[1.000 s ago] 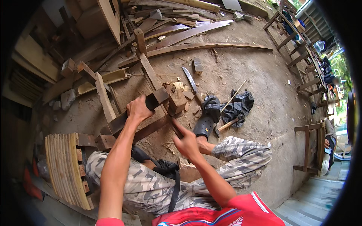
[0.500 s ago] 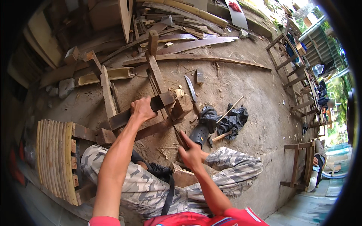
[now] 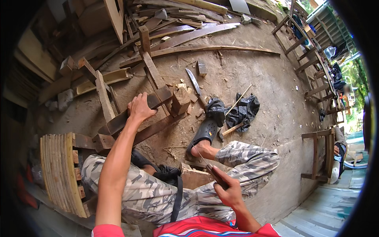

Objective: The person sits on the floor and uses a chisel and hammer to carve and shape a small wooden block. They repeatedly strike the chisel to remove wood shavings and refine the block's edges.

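Note:
My left hand (image 3: 141, 109) is wrapped over a dark wooden crossbar (image 3: 117, 123), which is part of a rough wooden frame lying on the ground. Over my right thigh, my right hand (image 3: 231, 192) grips the dark brown handle of a thin-bladed tool (image 3: 217, 176). Its narrow blade is seen almost edge-on and points forward to the left, so its exact kind is unclear. The blade is apart from the frame. A squared wooden block (image 3: 181, 101) stands beside the end of the crossbar, with pale chips around it.
A large knife (image 3: 193, 82) lies beyond the frame, near a small block (image 3: 201, 68). Black plastic (image 3: 245, 112) and a hammer (image 3: 231, 130) lie beside my clog (image 3: 206, 132). A slatted wooden piece (image 3: 58, 173) stands at left, a wood pile (image 3: 177, 23) behind. Wooden frames (image 3: 312, 93) line the right.
My right hand has drawn the tool back from the frame toward my right thigh. My left hand keeps its grip on the crossbar. The whole view has shifted slightly.

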Available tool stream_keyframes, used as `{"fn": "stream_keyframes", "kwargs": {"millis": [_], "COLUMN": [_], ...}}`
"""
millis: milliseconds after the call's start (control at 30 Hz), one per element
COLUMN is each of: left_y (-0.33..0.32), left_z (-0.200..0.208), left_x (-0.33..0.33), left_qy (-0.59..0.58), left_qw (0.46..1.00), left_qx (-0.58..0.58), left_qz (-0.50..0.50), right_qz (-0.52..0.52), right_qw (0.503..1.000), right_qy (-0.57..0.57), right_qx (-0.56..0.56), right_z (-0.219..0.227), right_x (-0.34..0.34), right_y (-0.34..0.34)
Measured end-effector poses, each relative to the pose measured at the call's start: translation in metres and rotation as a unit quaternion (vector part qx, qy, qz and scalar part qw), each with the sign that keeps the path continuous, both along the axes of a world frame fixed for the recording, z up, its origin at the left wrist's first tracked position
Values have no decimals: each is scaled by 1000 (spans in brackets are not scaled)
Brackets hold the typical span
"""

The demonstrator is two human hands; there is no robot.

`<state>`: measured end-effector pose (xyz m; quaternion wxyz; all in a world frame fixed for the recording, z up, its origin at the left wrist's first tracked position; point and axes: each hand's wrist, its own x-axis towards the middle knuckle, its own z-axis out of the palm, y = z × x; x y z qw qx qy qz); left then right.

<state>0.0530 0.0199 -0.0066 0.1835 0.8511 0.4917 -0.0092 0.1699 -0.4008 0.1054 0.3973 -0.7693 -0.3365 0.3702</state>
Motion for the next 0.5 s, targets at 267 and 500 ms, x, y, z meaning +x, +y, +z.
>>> {"fn": "stream_keyframes", "kwargs": {"millis": [267,500], "left_y": [-54,-37], "left_z": [-1,34], "left_x": [20,5], "left_qy": [9,-96], "left_qw": [980,982], "left_qx": [154,-66], "left_qz": [-122,-149], "right_qz": [-52,-40], "right_qw": [994,994], "right_qy": [97,96], "right_qx": [6,19], "right_z": [6,-3], "right_x": [15,26], "right_y": [-29,-32]}}
